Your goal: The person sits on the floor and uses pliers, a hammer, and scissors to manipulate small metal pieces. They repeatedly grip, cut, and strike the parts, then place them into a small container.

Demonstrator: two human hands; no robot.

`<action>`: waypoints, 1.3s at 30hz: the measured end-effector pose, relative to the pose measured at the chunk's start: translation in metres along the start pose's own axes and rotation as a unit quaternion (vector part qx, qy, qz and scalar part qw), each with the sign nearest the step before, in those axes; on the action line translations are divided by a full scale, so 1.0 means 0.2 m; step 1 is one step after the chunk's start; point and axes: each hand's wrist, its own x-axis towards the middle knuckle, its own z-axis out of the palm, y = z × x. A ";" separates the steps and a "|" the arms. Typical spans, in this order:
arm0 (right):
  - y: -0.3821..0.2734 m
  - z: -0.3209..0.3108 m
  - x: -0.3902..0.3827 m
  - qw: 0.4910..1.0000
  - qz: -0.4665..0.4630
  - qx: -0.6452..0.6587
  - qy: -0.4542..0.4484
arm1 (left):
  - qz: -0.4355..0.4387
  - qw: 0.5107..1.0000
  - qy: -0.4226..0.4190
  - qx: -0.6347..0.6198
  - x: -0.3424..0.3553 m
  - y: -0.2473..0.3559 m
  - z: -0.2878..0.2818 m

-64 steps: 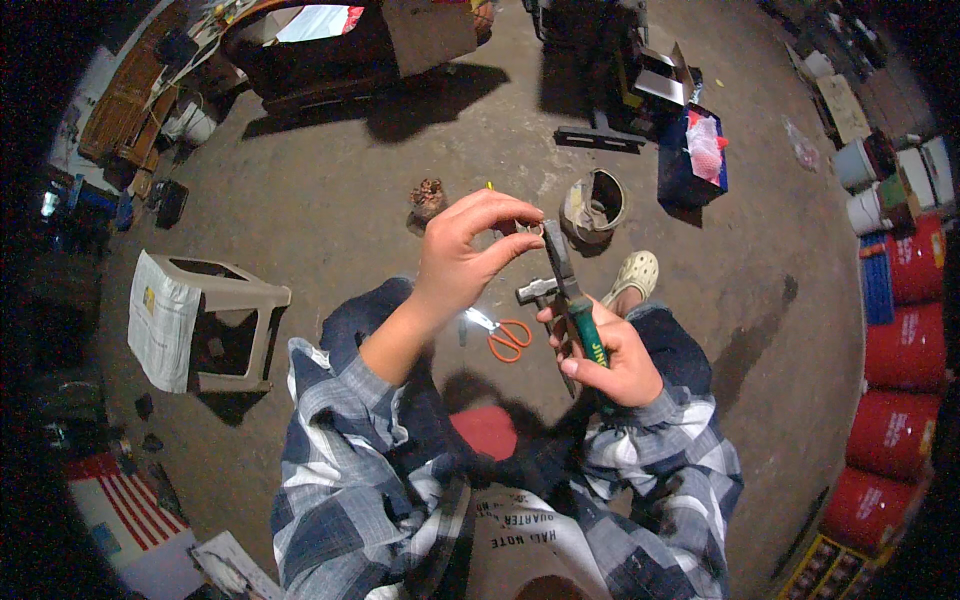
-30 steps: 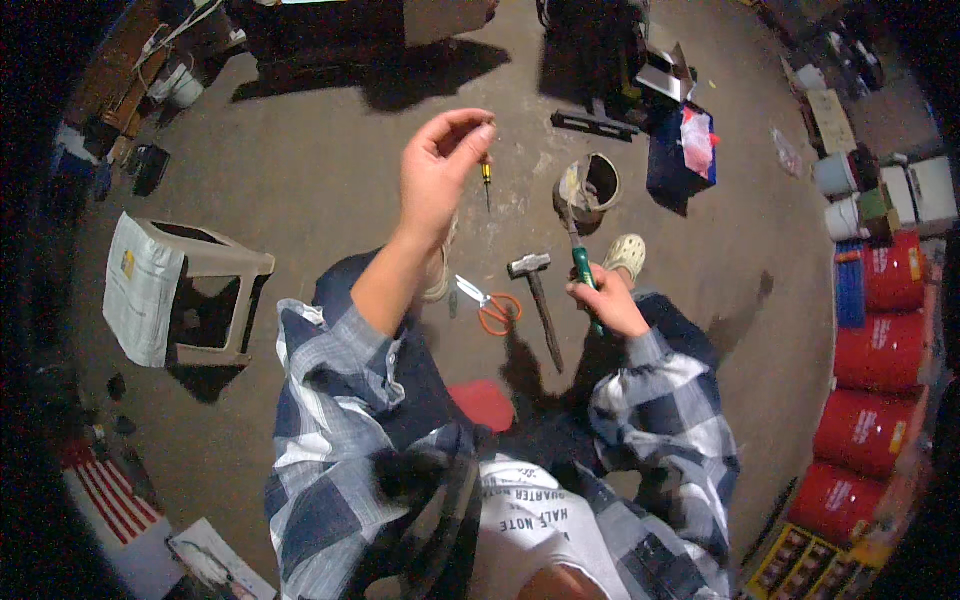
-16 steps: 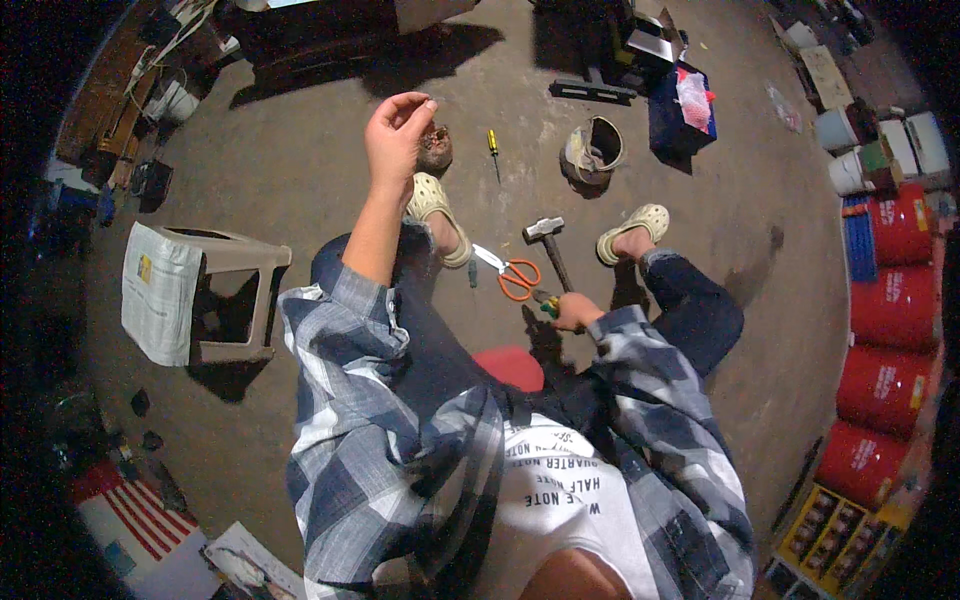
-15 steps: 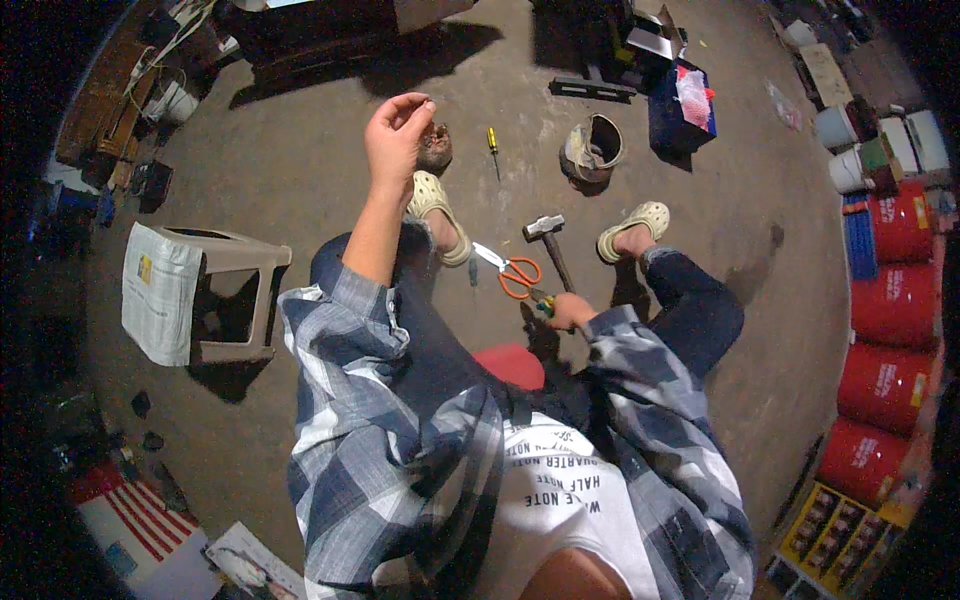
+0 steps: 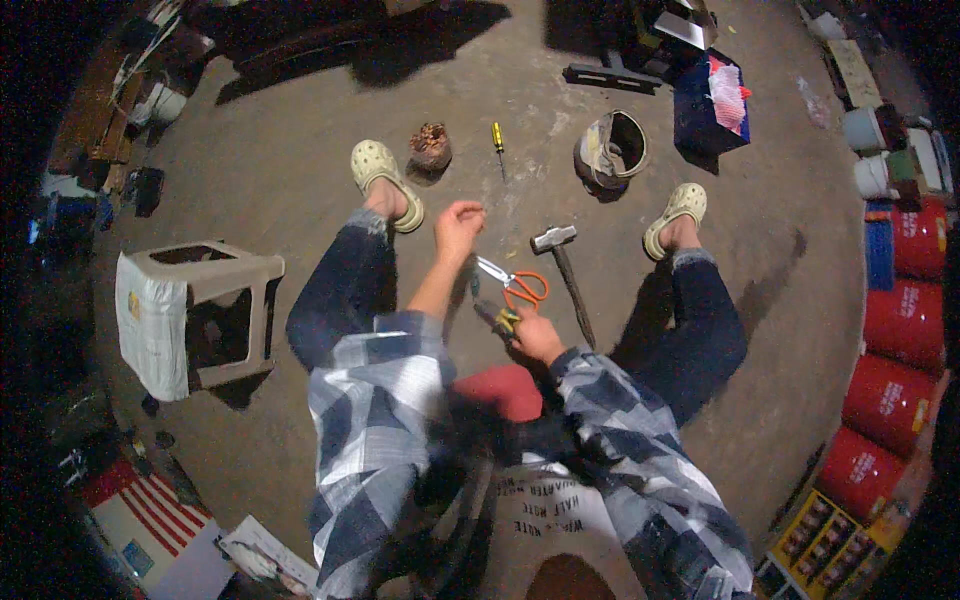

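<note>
My left hand is above the floor near the scissors, fingertips curled together; anything between them is too small to make out. My right hand is low to the floor, closed on a hand tool with yellow-green on its handle, partly hidden. Orange-handled scissors and a hammer lie between my legs. A yellow-handled screwdriver lies farther forward, between a lumpy brown container and an open metal container.
A plastic stool with paper over it is at left. My shoes rest on the floor. Red drums line the right, a blue box stands upper right, and dark furniture is at the top.
The hammer, held in my right hand earliest, lies on the floor. My right hand has moved down and left with the green-handled tool. My left hand has dropped from its raised position.
</note>
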 end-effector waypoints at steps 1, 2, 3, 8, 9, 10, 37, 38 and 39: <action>0.00 0.04 0.03 1.000 -0.025 0.013 0.004 | -0.002 0.998 0.014 0.068 0.03 -0.12 0.02; -0.01 0.03 0.04 0.999 -0.035 0.030 -0.018 | -0.003 0.991 0.022 0.135 0.05 -0.19 0.05; -0.01 0.02 0.08 0.997 -0.047 0.049 -0.034 | -0.023 0.988 0.029 0.147 0.07 -0.26 0.09; 0.12 0.03 0.16 0.972 0.027 0.187 0.140 | 0.049 0.937 0.055 0.341 0.24 -0.51 0.30; 0.12 -0.09 0.19 0.958 0.062 0.214 0.182 | 0.091 0.910 0.056 0.401 0.27 -0.51 0.34; 0.17 -0.10 0.21 0.945 0.136 0.195 0.224 | 0.103 0.905 0.058 0.409 0.30 -0.51 0.38; 0.24 -0.34 0.55 0.666 0.376 0.629 0.141 | -0.060 0.924 0.376 -0.038 0.16 -1.01 0.07; 0.23 -0.38 0.57 0.707 0.383 0.571 0.164 | -0.074 0.924 0.375 -0.029 0.15 -1.02 0.05; 0.23 -0.43 0.59 0.741 0.346 0.539 0.199 | -0.084 0.924 0.371 -0.021 0.15 -1.03 0.02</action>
